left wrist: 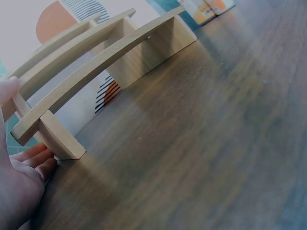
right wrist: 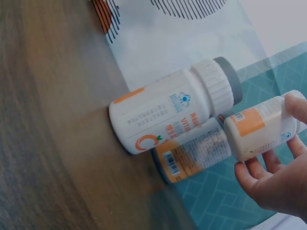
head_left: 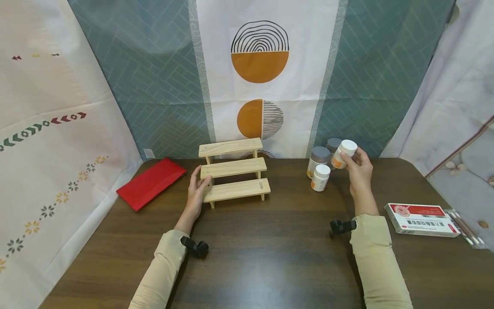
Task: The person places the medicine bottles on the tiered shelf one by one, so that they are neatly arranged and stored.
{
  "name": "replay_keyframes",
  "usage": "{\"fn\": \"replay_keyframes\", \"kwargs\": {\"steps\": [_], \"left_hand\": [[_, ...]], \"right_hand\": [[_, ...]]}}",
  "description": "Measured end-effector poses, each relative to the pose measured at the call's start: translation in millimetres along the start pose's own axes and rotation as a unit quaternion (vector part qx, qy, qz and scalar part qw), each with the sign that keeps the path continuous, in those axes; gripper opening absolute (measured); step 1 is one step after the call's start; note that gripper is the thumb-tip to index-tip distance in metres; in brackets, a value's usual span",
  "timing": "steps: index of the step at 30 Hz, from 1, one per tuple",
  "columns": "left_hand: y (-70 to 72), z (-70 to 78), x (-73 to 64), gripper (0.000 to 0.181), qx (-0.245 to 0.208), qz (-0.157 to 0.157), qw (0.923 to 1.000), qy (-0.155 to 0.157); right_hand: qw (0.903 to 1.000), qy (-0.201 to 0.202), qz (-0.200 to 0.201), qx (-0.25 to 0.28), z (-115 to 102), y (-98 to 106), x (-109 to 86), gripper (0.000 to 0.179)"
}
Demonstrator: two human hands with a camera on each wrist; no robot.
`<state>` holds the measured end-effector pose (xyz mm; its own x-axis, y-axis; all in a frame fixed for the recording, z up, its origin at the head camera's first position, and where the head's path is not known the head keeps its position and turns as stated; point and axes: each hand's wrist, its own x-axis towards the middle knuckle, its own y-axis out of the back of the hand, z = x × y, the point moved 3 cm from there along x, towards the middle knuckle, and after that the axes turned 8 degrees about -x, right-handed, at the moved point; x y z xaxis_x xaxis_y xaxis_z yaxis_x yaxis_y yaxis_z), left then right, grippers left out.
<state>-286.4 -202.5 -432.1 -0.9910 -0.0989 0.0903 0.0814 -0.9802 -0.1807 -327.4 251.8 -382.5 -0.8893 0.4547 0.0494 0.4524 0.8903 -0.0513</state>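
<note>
A three-tier wooden step rack (head_left: pixel 237 189) stands at the back of the table. My left hand (head_left: pixel 195 194) grips its left end, thumb by the middle step and fingers around the side; the left wrist view shows fingers beside the rack's end leg (left wrist: pixel 61 136). Off to the right, my right hand (head_left: pixel 361 175) holds a white-capped pill bottle (right wrist: pixel 259 125) tilted and raised off the table. Close to it, another white-capped pill bottle (head_left: pixel 320 178) stands upright. Behind that are two grey-lidded bottles, one in front (head_left: pixel 318 160) and one partly hidden (head_left: pixel 333 144).
A red envelope (head_left: pixel 151 183) lies left of the rack. At the right edge are a white and red box (head_left: pixel 422 219) and thin sticks in a clear pack (head_left: pixel 467 228). A patterned cloth (head_left: pixel 162 94) hangs behind the table.
</note>
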Motion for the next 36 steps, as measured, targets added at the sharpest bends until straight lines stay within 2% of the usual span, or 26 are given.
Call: {"fn": "replay_keyframes", "kwargs": {"steps": [5,19,26,31,36], "left_hand": [[0.4,0.7,-0.6,0.063,0.006,-0.009,0.9999,0.005],[3.1,1.8,-3.5,0.064,0.011,-0.002,0.9999,0.004],[-1.0,1.4,5.1,0.066,0.003,-0.011,0.9999,0.001],[1.8,-12.1,18.6,0.067,-0.004,-0.014,0.9999,-0.009],[9.2,-25.7,17.0,0.065,0.009,0.007,0.9998,-0.015]], "right_hand": [[0.9998,0.005,0.004,0.018,-4,1,-3.1,0.045],[0.9984,0.036,-0.006,0.044,-25,-9,-17.5,0.037],[0.9959,0.063,-0.021,0.061,-40,-15,-24.9,0.031],[0.9955,0.071,-0.044,0.045,-47,-25,-31.3,0.034],[0.9929,0.061,-0.102,0.014,-49,-47,-38.4,0.042]]}}
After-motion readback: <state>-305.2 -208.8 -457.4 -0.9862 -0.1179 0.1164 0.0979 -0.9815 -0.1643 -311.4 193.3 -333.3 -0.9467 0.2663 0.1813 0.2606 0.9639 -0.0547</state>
